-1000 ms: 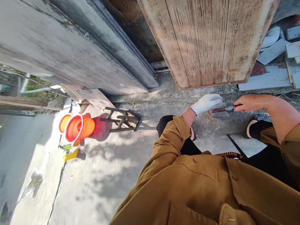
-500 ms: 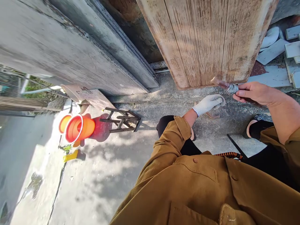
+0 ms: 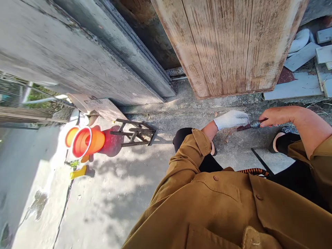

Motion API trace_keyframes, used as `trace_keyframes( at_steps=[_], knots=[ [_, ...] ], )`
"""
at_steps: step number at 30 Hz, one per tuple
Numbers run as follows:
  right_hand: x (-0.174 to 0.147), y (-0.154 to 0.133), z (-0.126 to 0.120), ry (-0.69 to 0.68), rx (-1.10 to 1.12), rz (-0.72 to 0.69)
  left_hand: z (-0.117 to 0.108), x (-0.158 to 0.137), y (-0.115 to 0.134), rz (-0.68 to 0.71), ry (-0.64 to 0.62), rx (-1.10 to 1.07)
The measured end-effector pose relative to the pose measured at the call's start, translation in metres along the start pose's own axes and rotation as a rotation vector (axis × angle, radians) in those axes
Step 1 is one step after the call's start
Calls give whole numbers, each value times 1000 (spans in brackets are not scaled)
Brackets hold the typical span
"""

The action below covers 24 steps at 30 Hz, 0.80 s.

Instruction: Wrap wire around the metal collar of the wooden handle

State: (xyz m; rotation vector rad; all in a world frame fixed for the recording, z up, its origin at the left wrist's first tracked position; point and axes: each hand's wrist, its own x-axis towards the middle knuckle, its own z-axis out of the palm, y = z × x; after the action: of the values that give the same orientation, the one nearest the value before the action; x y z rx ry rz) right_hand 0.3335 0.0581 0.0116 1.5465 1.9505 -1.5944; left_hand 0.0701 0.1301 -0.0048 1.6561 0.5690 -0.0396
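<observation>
My right hand (image 3: 276, 117), bare, is closed around one end of a dark brown stick-like tool (image 3: 243, 127) with silvery wire wound round its middle. The tool points left, roughly level, above the concrete. At its far end my left hand (image 3: 232, 119), in a white knitted glove, has its fingers curled down, close to or touching the tool; what lies inside them is hidden. A light brown, thin piece (image 3: 228, 136) shows just below the glove; I cannot tell whether it belongs to the tool or lies on the ground.
A worn wooden panel (image 3: 223, 48) stands upright in front of me. White boards and scraps (image 3: 293, 86) lie at the right. Leftward are a dark wooden stool frame (image 3: 136, 133), orange buckets (image 3: 97, 141) and a yellow object (image 3: 78, 172) on the concrete floor (image 3: 111, 207).
My right hand has lowered the wire-wound tool from beside the wooden panel to my gloved left hand. The left hand has turned slightly, its fingers now pointing down at the tool's end.
</observation>
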Motion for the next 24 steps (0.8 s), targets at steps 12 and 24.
trace_keyframes(
  at_steps=[12,24],
  knots=[
    [-22,1,-22,40,222,-157,6,15,-20,-43,158,-566],
    [-10,-7,-22,643,24,305,13,7,-4,5,-7,-188]
  ],
)
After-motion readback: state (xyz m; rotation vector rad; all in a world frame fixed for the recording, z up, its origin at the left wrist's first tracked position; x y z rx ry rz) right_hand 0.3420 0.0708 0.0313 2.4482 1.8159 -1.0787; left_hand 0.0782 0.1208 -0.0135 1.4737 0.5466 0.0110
